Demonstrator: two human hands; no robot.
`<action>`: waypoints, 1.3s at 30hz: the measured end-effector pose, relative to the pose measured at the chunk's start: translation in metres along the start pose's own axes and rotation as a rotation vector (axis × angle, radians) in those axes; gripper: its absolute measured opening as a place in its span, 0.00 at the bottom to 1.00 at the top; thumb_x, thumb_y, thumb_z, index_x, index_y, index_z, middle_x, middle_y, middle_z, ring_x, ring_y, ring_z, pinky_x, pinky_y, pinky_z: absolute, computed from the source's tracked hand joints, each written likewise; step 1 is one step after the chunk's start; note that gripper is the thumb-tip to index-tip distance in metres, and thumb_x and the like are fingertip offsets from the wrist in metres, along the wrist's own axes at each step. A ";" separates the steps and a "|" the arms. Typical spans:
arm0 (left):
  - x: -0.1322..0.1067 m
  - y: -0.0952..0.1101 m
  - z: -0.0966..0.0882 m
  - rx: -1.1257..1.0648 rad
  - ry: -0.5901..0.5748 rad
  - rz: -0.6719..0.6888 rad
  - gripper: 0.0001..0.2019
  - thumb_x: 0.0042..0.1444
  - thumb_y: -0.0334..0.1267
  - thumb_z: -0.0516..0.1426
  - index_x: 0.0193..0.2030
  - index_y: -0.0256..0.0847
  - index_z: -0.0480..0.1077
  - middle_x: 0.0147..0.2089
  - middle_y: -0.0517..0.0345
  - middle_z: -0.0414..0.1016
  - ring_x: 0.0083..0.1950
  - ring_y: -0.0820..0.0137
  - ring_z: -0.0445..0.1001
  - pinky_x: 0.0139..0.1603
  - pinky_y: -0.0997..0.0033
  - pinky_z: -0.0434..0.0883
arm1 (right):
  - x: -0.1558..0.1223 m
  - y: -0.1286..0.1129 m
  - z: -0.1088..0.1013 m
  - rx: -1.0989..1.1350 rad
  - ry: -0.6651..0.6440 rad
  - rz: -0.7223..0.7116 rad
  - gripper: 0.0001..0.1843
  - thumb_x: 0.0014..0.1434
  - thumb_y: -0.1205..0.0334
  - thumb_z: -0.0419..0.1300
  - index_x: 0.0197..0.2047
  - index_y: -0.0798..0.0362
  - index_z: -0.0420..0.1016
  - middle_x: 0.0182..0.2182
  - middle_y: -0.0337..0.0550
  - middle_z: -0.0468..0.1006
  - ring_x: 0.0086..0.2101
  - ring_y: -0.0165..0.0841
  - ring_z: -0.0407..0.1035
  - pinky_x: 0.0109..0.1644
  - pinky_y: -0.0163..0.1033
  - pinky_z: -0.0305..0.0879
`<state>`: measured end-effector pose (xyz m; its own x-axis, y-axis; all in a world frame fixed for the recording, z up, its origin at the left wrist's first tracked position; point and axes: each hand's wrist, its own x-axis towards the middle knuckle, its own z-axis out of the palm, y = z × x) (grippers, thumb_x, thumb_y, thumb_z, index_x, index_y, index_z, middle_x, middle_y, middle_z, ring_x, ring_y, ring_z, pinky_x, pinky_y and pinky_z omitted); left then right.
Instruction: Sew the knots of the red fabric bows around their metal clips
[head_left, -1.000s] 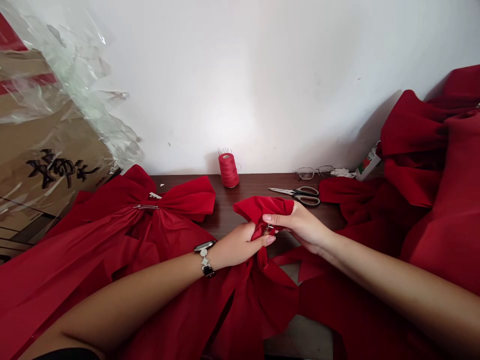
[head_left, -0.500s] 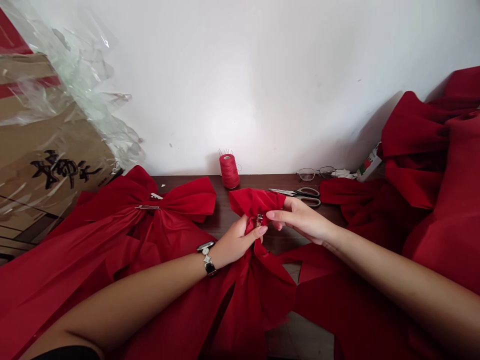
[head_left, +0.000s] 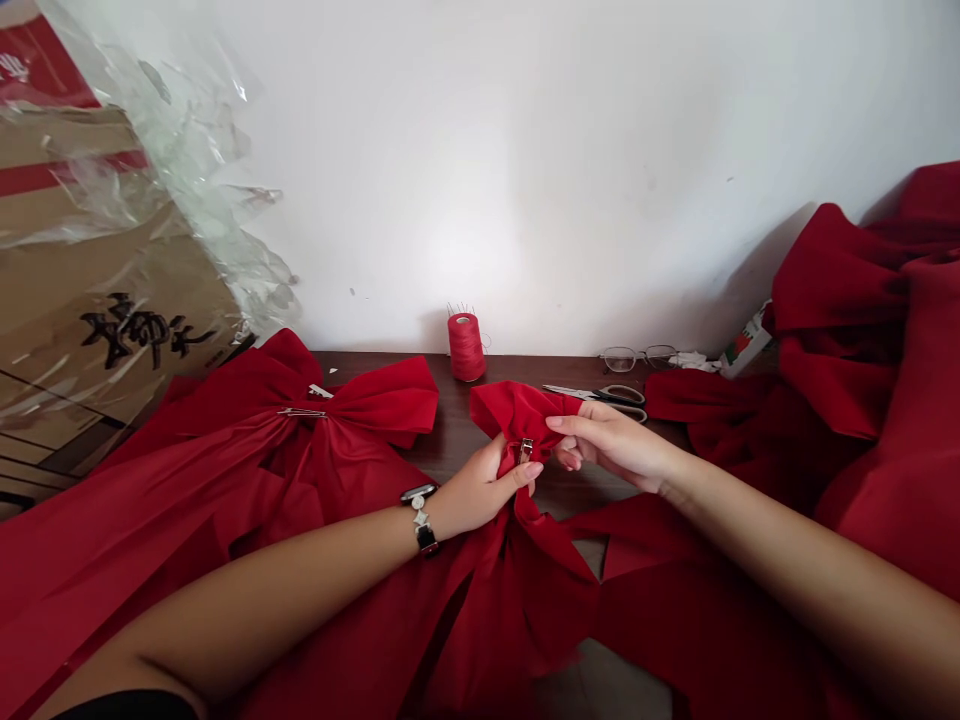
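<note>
My left hand pinches the gathered middle of a red fabric bow, where a small metal clip sits. A watch is on that wrist. My right hand grips the upper loop of the same bow from the right, fingers curled on the cloth. The bow's long red tails hang down toward me over the dark wooden table.
A finished red bow with a metal clip lies at the left. A red thread spool stands by the wall. Scissors and glasses lie behind my right hand. Red fabric piles at the right; a plastic-wrapped cardboard box stands at the left.
Both hands lifted the bow's middle a little away from me. My right hand shifted from the clip up to the upper loop, and the clip now shows by my left thumb.
</note>
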<state>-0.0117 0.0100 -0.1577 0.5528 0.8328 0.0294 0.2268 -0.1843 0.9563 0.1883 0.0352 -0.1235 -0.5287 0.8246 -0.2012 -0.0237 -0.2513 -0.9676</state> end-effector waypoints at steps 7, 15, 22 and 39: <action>-0.001 -0.001 0.000 -0.053 0.072 0.017 0.12 0.63 0.48 0.50 0.38 0.40 0.60 0.31 0.61 0.68 0.35 0.70 0.68 0.48 0.66 0.67 | -0.011 -0.039 -0.028 -0.693 0.474 -0.291 0.22 0.54 0.42 0.61 0.34 0.56 0.77 0.27 0.43 0.76 0.23 0.29 0.66 0.29 0.36 0.60; -0.003 -0.001 -0.002 -0.049 0.062 -0.002 0.10 0.62 0.45 0.51 0.39 0.40 0.61 0.32 0.60 0.70 0.39 0.69 0.69 0.52 0.64 0.66 | 0.049 -0.071 0.004 -1.342 0.398 -0.671 0.11 0.63 0.60 0.54 0.42 0.52 0.76 0.40 0.47 0.78 0.42 0.40 0.70 0.44 0.43 0.65; -0.002 -0.005 -0.003 -0.019 0.059 0.021 0.11 0.62 0.46 0.51 0.39 0.40 0.61 0.35 0.57 0.72 0.41 0.66 0.71 0.50 0.63 0.67 | 0.115 -0.076 0.018 -1.808 0.204 -0.664 0.09 0.62 0.64 0.56 0.40 0.55 0.77 0.42 0.54 0.74 0.45 0.45 0.64 0.47 0.47 0.58; -0.004 -0.002 -0.005 -0.092 0.054 0.098 0.11 0.63 0.46 0.51 0.42 0.39 0.61 0.37 0.55 0.76 0.42 0.67 0.74 0.51 0.65 0.68 | 0.112 -0.062 0.003 -1.456 0.178 -0.543 0.08 0.58 0.71 0.52 0.34 0.55 0.72 0.38 0.47 0.74 0.38 0.34 0.68 0.43 0.38 0.61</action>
<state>-0.0181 0.0096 -0.1588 0.5242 0.8405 0.1371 0.0978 -0.2194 0.9707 0.1278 0.1418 -0.0858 -0.6236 0.7242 0.2945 0.6949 0.6860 -0.2154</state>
